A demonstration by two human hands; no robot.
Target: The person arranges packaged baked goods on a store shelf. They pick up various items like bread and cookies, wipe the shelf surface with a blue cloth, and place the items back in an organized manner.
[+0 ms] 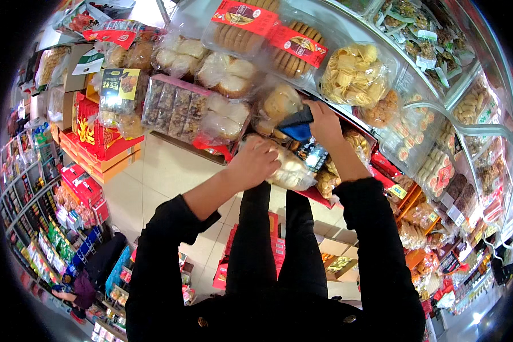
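My left hand (256,161) has its fingers curled on the near end of a clear plastic bag of pale baked goods (294,170). To its upper right, my right hand (324,122) grips a black and blue cloth (298,124). The cloth lies against another bag of round baked goods (280,102). A black label with writing (311,154) shows between the two bags. Just left of the hands sit a clear pack of white-topped buns (224,117) and a box of dark nutty bars (173,104). Parts of the cloth are hidden under my right fingers.
Clear trays of round biscuits (297,47) and a tub of yellow crisps (352,75) stand beyond my hands. Red gift boxes (98,132) are stacked at left. Curved metal rails (487,129) edge the right display. Another person (85,286) is low at left beside shelves.
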